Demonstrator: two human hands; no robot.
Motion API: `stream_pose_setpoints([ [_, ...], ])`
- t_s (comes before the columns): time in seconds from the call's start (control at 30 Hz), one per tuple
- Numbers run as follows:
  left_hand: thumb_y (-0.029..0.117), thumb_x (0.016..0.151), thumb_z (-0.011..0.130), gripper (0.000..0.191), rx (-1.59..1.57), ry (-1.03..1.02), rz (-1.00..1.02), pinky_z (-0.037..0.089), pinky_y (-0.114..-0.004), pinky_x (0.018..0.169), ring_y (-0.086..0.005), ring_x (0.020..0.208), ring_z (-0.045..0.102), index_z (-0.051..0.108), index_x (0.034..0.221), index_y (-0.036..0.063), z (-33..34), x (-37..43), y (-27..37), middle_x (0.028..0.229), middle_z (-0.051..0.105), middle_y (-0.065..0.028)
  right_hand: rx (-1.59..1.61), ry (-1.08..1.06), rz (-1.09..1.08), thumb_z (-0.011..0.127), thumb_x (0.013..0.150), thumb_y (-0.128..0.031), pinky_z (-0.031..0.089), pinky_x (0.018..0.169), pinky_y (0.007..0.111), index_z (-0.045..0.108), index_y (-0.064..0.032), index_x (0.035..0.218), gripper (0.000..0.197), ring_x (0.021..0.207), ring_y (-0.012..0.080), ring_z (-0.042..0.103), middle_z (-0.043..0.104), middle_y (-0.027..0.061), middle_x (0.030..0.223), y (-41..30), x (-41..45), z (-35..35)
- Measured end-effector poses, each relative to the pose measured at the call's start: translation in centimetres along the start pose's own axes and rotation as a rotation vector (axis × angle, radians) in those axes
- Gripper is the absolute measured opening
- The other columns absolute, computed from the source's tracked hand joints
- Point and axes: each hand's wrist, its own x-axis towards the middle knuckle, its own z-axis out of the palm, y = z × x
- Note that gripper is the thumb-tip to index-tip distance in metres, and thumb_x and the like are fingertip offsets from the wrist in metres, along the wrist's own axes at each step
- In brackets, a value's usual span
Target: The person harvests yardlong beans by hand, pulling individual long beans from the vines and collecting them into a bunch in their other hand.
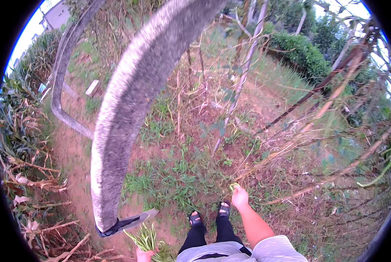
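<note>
At the bottom edge my left hand [145, 254], partly cut off by the frame, grips a bunch of long green bean pods [146, 237]. The pods fan upward past the fingers, and some hang beside the hand. My right hand [239, 196] reaches forward over the weedy ground, beyond my feet. Its fingers are closed on a small green piece [233, 186], apparently a bean pod, mostly hidden by the hand. Far to the right, a long pale green bean pod [379, 173] hangs among the vines.
A thick concrete post [126, 114] rises at the left, with black plastic [120, 226] around its base. Wooden poles [244, 75] and leaning branches [333, 98] carry dry vines ahead and right. Dry corn stalks [41, 193] line the left. A pale block [92, 87] lies on the soil.
</note>
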Motion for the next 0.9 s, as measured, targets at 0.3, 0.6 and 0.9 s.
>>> stream_pose_setpoints([
  [0.3,-0.009,0.071,0.071,0.047,-0.256,-0.700,0.403,0.058,-0.035,0.079,-0.0197,0.089,0.070,0.066,0.117,-0.0010,6.5,2.6,16.4,0.102,0.073,-0.0077,0.533,-0.411,-0.041,0.064,0.097,-0.016,0.055,0.067,0.029,0.071,-0.0112,0.121,0.025,0.075,0.0117,0.067,0.075,0.0057,0.093,-13.5,-10.8,-11.7],
  [0.6,-0.007,0.068,0.073,0.059,-0.311,-0.887,0.627,0.059,-0.035,0.078,-0.0197,0.090,0.069,0.060,0.125,-0.0007,14.2,-5.5,26.8,0.110,0.069,-0.0080,0.821,-0.412,-0.257,0.052,0.100,-0.004,0.053,0.081,0.031,0.066,-0.0077,0.126,0.030,0.088,0.0156,0.066,0.072,0.0088,0.102,-25.7,-13.5,-21.9],
  [0.9,0.003,0.063,0.084,0.072,-0.440,-1.064,0.601,0.061,-0.043,0.076,-0.0300,0.086,0.069,0.053,0.127,-0.0028,17.7,-11.1,27.1,0.107,0.065,-0.0119,1.225,-0.402,-0.337,0.047,0.100,-0.001,0.049,0.069,0.024,0.054,-0.0023,0.138,0.038,0.074,0.0072,0.054,0.065,0.0088,0.111,-24.9,-14.1,-31.8],
])
